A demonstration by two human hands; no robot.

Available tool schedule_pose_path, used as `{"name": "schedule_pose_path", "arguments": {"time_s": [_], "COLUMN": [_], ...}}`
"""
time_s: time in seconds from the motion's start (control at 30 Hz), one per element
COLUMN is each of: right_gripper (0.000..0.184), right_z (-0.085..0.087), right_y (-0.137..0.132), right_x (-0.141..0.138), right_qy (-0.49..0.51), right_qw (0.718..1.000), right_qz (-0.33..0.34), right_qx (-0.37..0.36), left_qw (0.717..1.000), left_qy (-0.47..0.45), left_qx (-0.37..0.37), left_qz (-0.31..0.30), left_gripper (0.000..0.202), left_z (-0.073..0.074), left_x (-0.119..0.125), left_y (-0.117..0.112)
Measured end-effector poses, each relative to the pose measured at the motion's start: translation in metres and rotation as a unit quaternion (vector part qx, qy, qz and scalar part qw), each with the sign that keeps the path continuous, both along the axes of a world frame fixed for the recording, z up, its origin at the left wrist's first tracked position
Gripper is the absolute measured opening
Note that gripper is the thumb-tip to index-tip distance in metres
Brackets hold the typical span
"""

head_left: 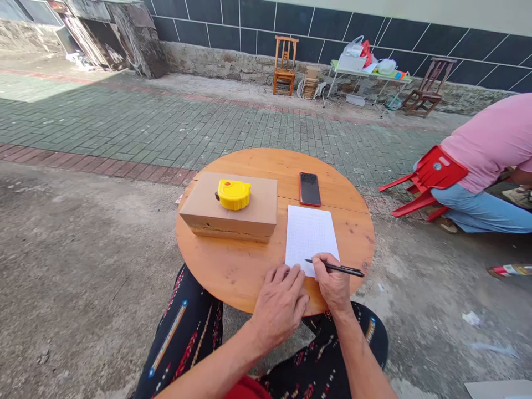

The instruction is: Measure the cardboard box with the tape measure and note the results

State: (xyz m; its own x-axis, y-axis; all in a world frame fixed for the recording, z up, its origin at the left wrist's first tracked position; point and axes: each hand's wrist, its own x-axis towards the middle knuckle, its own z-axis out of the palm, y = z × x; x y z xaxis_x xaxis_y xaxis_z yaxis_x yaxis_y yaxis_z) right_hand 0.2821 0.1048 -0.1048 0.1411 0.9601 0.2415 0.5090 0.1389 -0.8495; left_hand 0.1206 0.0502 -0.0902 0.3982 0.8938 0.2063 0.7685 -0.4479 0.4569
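My right hand (334, 285) grips a black pen (347, 270), its tip at the lower part of a white sheet of paper (311, 233) covered in faint rows of print or writing. Flat on the table by the sheet's lower left corner lies my left hand (279, 299), fingers stretched out and holding nothing. A cardboard box (199, 202) rests on the left side of the round wooden table (236, 277). On top of the box sits a yellow tape measure (234, 195). Beyond the paper is a phone (310, 189) with a red edge, screen up.
At the right, a person in a pink shirt (494, 138) sits on a red plastic chair (440, 172). Along the tiled wall stand a wooden chair (285, 66), a folding table (353, 71) with bags on it, and a dark chair (430, 88).
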Motion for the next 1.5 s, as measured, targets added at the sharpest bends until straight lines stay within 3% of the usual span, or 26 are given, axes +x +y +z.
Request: {"name": "schedule_pose_path", "arguments": {"time_s": [0.2,1.5], "right_gripper": [0.024,0.023], "right_z": [-0.0041,0.0023], "right_y": [0.0009,0.0007], "right_x": [0.0015,-0.0020], "right_qy": [0.015,-0.011], "right_qw": [1.000,1.000], "right_qz": [-0.025,0.014], "right_qx": [0.001,0.001], "left_qw": [1.000,1.000], "left_qy": [0.009,0.014], "left_qx": [0.015,0.004], "left_qz": [0.003,-0.002], "left_gripper": [0.040,0.042], "left_z": [-0.0033,-0.0002], "left_x": [0.0002,0.0005], "left_y": [-0.0003,0.0002]}}
